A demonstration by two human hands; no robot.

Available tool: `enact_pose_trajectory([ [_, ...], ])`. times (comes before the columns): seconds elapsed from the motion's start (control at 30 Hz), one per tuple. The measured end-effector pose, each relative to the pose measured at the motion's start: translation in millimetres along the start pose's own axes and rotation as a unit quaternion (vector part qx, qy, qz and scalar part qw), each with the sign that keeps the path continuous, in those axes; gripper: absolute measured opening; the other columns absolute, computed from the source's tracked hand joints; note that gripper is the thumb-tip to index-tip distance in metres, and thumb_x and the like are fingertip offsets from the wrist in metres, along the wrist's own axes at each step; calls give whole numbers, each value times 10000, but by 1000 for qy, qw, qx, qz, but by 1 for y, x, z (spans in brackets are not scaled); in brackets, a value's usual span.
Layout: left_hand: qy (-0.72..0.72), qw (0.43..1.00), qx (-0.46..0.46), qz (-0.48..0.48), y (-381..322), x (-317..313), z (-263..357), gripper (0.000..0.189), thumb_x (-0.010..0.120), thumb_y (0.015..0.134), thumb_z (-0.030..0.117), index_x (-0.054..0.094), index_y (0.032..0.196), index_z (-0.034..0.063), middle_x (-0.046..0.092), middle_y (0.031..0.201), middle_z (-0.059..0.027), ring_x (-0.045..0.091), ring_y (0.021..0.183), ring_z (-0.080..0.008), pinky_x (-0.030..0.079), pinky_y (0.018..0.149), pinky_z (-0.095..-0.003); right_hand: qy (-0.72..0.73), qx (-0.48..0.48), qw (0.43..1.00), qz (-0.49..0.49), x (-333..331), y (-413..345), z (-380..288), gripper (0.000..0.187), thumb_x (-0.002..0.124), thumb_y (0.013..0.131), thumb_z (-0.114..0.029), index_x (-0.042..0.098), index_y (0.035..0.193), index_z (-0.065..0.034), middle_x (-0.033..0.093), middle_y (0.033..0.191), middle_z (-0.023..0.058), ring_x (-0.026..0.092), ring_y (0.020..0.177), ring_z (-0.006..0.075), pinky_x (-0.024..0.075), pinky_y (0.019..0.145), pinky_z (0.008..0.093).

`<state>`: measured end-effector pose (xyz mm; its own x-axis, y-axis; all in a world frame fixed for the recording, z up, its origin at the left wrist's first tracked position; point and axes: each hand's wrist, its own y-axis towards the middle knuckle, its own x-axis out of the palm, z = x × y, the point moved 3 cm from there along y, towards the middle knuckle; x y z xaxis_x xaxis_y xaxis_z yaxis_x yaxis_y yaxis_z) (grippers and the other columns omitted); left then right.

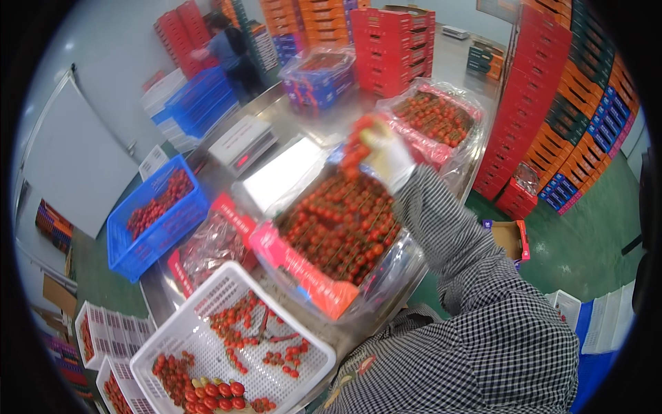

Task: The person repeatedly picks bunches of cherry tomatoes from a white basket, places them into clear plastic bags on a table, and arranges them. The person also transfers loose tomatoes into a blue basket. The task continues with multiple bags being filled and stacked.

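My right hand (388, 150), in a pale yellowish glove and blurred, holds a truss of red cherry tomatoes (356, 150) above the far edge of an open box. That box (305, 269), pink-red and lined with clear plastic, is filled with tomatoes on the vine (341, 222). Low in the view, yellowish gloved fingertips of my left hand (200, 382) show behind a bunch of larger-looking tomatoes (214, 397), which it holds over a white perforated crate (295, 331). Several loose trusses (232, 326) lie in this crate. Most of my left hand is hidden by the bunch.
A digital scale (243, 145) stands on the metal table (439, 62). A blue crate (155, 217) of tomatoes is at left. Another filled box (434, 119) sits beyond my right hand. Tall box stacks (522, 103) rise at right. A person (232, 52) stands in the background.
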<state>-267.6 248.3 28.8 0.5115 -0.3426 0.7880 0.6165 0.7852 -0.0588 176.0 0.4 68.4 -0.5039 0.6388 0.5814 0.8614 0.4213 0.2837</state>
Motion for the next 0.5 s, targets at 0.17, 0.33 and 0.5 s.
enact_pose_trajectory([
  [0.17,29,999,-18,36,15,78,-68,335,399,963,486,452,1032,163,531,969,-49,472,750,-210,421,608,-391,-201,-21,892,405,-214,71,-95,611,743,843,-176,411,1342,-55,576,1205,123,572,1106,309,480,876,573],
  [0.33,70,992,-2,109,16,151,-118,293,399,977,440,509,862,194,548,818,-18,453,614,-177,403,512,-343,-335,81,816,465,-344,123,-96,591,808,756,-185,493,1234,-40,538,1259,178,585,1108,312,614,713,433],
  [0.5,76,994,-29,79,17,168,-149,293,400,976,466,463,979,181,527,927,-21,451,728,-183,398,603,-354,-495,238,796,256,-373,157,-81,387,759,802,-175,595,1131,-54,606,1105,80,593,1031,235,590,713,431],
])
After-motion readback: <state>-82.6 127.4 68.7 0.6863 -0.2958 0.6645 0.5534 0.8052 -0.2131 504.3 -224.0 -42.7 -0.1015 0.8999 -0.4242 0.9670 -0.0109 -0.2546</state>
